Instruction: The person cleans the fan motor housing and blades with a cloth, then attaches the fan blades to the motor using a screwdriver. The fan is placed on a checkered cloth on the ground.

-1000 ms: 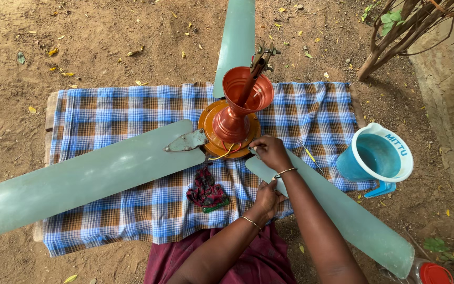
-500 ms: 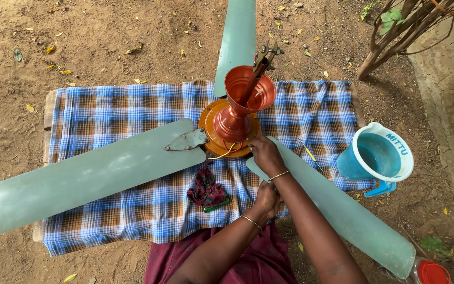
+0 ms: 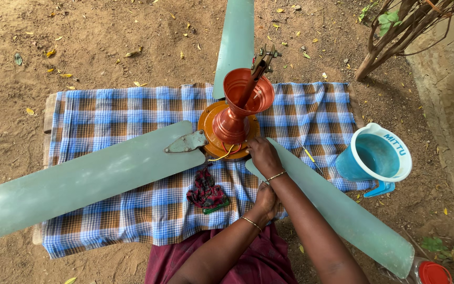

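Ceiling fan lies on a blue-and-brown checked cloth [image 3: 132, 105] spread over a low wooden bench [image 3: 48, 113] on bare dirt ground [image 3: 106, 31]. Fan's orange motor hub [image 3: 208, 126] sits approx mid-bench, toward the far edge, w/ a copper-coloured canopy cup [image 3: 248, 90] standing up from it on the downrod. Three pale green blades: left blade [image 3: 80, 181] runs out past the bench's left edge, far blade [image 3: 236, 42] goes off over the far edge, right blade [image 3: 342, 210] runs diagonally off the near right corner.

Right hand [image 3: 262, 155] is at the hub's near right side, fingers curled on the root of the right blade where it meets the hub; looks pressed or gripping there, fingertips partly hidden so can't tell if anything small is held. Left hand [image 3: 266, 200] is just beneath the right wrist, closed against the near edge of the right blade. Hands are close together, not touching as far as visible. Bangles on both wrists.

A yellow wire [image 3: 222, 156] and a red one loop out at the hub's near rim. Dark red crumpled rag [image 3: 206, 192] lies on the cloth near the near edge, just left of the left hand. Blue plastic jug [image 3: 377, 158] w/ white rim stands on the ground beside the bench's right edge. Red cap [image 3: 433, 273] shows at bottom right.
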